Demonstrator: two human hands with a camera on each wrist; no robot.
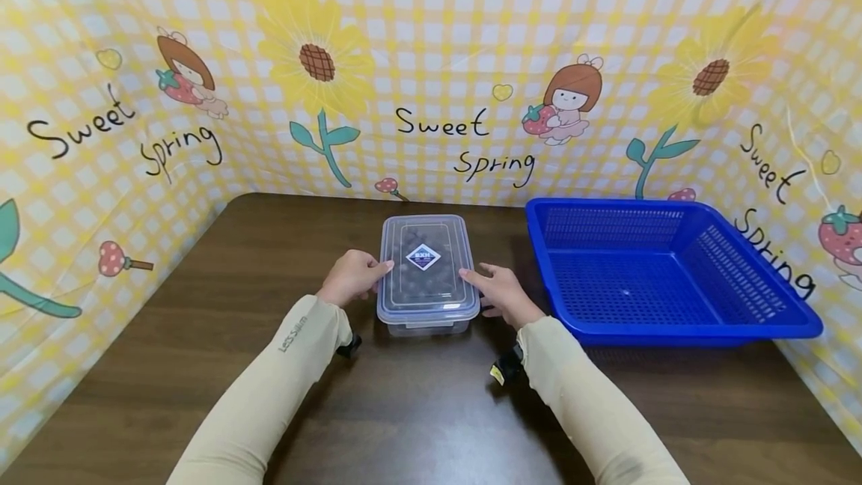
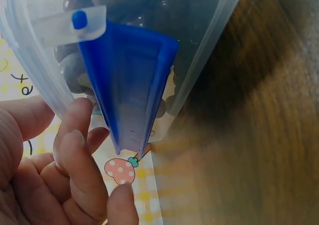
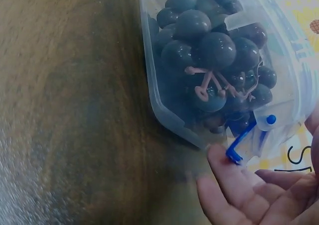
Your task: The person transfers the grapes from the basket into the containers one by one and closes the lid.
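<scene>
A clear plastic food container with a lid and a diamond label sits on the table between both hands. Inside, dark grapes with pinkish stems show through its wall. My left hand holds the left lid edge, thumb on top and fingers bent below, beside a blue latch that hangs outward. On the opposite edge my right hand has its thumb on the lid rim. Its fingertip is at another blue latch, which also stands away from the wall.
A blue plastic basket with perforated walls stands to the right of the container, nothing visible in it. The brown wooden table runs back to a yellow checked cloth that encloses it on three sides.
</scene>
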